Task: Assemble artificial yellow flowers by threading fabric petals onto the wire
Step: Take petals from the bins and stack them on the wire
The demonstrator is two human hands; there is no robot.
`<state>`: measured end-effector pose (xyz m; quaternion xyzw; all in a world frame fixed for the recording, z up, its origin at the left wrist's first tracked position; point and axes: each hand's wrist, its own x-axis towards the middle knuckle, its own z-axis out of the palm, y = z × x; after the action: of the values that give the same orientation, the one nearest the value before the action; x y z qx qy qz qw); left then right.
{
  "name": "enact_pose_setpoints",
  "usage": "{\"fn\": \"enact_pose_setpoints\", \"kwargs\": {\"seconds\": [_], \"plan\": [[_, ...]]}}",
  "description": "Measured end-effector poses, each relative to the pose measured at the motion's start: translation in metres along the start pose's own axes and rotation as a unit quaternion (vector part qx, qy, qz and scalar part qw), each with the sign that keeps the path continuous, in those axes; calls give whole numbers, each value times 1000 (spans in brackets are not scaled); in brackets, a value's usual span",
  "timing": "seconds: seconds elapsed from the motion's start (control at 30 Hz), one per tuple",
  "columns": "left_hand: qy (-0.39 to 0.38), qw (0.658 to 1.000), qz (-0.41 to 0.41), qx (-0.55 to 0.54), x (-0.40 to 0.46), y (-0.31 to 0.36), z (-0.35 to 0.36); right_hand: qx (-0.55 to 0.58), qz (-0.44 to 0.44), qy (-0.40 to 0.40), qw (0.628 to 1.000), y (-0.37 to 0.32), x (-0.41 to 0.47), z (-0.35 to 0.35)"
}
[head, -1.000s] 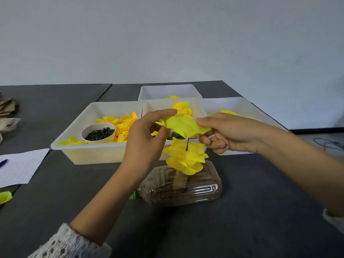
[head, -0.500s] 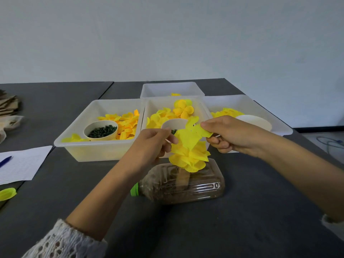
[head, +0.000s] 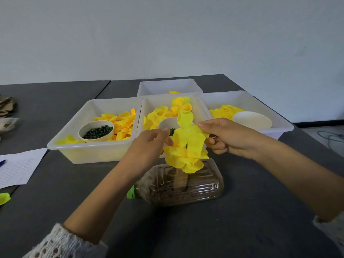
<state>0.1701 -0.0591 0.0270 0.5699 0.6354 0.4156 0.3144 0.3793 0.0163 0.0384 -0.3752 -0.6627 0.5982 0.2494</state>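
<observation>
Nearest: clear plastic bottle [head: 178, 185] lying on its side on the dark grey table [head: 242, 220], long axis left-right, green cap [head: 130, 192] pointing left; ribbed wall, brown granular fill inside.

Above the bottle: stacked flower [head: 186, 159] of ruffled yellow fabric layers, stack axis roughly vertical. The wire itself is hidden by the fabric.

Directly on top of it, the loose petal piece [head: 188, 135]: thin matte yellow fabric, rounded lobes, held nearly upright with its flat face toward the camera, small centre hole visible, one lobe pointing up.

Left hand [head: 149, 146]: fingertips pinched together at the piece's left edge. Right hand [head: 227, 136]: thumb and forefinger clamped on its right edge, other fingers curled beneath.

Behind: translucent white trays [head: 74, 146] side by side, holding loose yellow and orange petals; a paper cup [head: 96, 131] of small dark green pieces in the left tray; a white bowl [head: 252, 121] in the right tray. A fourth tray farthest back.
</observation>
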Motion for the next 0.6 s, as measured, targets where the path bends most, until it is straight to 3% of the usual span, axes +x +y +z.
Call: {"fn": "enact_pose_setpoints", "kwargs": {"seconds": [0.4,0.6], "plan": [[29,999,37,-9,3,2,1,139,-62,-27,988,-19,-3,6],[16,991,79,-110,-4,11,-2,82,-45,-14,995,-19,-4,11]]}}
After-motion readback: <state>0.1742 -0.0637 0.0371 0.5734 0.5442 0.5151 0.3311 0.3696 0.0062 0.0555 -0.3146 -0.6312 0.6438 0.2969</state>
